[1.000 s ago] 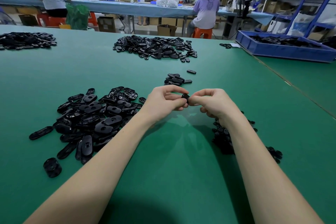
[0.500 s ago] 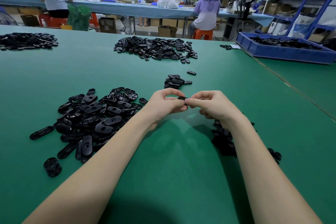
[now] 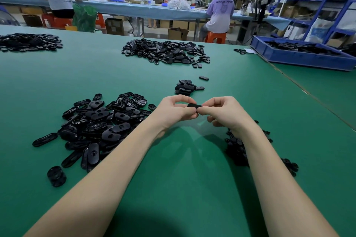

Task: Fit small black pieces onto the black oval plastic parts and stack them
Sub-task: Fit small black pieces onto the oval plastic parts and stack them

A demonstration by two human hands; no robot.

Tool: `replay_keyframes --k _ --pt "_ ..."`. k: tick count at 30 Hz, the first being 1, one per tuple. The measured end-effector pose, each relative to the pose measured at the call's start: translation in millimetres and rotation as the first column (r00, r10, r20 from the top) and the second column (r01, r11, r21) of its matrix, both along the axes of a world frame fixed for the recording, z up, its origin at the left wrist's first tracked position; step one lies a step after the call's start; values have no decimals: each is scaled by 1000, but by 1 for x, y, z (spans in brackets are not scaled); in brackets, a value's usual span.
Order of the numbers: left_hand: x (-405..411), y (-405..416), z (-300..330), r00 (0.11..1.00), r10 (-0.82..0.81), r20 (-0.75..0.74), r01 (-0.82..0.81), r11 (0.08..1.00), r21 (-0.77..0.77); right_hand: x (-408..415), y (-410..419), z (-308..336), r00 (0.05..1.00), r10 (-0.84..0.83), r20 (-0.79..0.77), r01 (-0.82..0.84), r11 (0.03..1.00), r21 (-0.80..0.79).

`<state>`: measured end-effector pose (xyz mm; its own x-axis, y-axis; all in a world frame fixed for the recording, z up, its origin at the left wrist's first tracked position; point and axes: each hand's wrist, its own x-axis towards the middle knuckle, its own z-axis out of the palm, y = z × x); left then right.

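One black oval plastic part (image 3: 194, 105) is held above the green table between both hands. My left hand (image 3: 176, 110) pinches its left end with curled fingers, and my right hand (image 3: 223, 111) pinches its right end. To my left lies a big heap of loose black oval parts (image 3: 100, 121). A heap of small black pieces (image 3: 238, 150) sits under my right forearm, partly hidden by it. Just beyond my hands rests a small stack of oval parts (image 3: 185, 87). Whether a small piece sits in the held part is hidden by my fingers.
A second large pile of oval parts (image 3: 165, 52) lies farther back, another pile (image 3: 28, 42) at far left. A blue bin (image 3: 300, 56) with parts stands at the back right. A table seam (image 3: 308, 94) runs diagonally on the right. People sit at a bench behind.
The held oval part has turned between my fingers and shows more of its length now. Both hands stay at the same spot above the table.
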<state>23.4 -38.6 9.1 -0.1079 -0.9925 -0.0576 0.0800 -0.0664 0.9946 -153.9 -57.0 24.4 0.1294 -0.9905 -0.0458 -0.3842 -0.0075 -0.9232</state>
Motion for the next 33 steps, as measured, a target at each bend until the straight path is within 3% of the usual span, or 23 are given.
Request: replay_keyframes --k 10,21,25,29,33 --pt "-1 0 -3 997 -12 -79 13 1000 8 -1 0 0 1000 -16 -3 16 1000 -4" --pt "-8 -1 -6 991 43 124 -44 999 0 2 1 -2 993 -50 -106 51 999 8" --pt "-9 0 -9 989 84 121 -81 996 -30 6 1 -4 986 -87 -139 84 996 -28" --pt "1 -1 -5 940 49 338 13 983 -181 -3 0 -1 994 -99 45 94 991 97" --pt "7 -3 -6 817 172 550 34 938 -345 -8 0 0 995 -78 69 67 987 146"
